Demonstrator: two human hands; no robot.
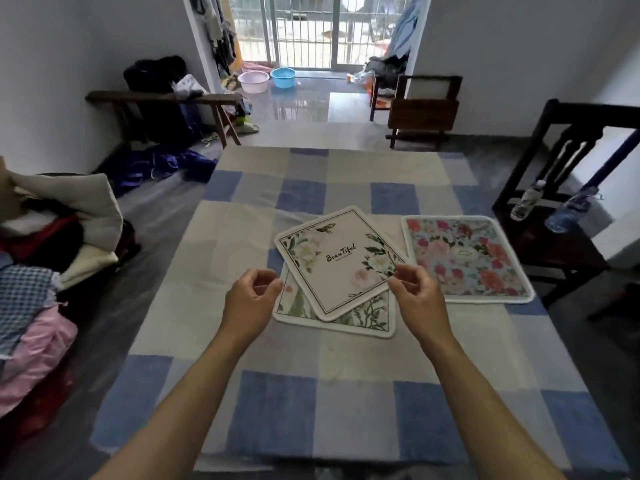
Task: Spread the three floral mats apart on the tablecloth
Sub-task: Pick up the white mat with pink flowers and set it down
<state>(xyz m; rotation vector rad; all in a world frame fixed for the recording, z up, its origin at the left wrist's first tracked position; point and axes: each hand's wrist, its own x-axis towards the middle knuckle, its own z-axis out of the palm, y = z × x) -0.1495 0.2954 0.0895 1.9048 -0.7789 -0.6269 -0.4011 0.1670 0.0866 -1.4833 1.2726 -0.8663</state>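
Both hands (251,296) (417,292) hover, fingers curled and empty; next, slide white mat (337,261) off green mat (360,318).

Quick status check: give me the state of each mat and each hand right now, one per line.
"Beautiful" mat: rotated, lying on top of the green leafy mat.
Green leafy mat: flat, mostly covered, not yet separated.
Pink rose mat: flat on the tablecloth, apart on the right.
Left hand: fingers curled, empty, beside the stack.
Right hand: loosely curled over the top mat's corner; grip unclear.
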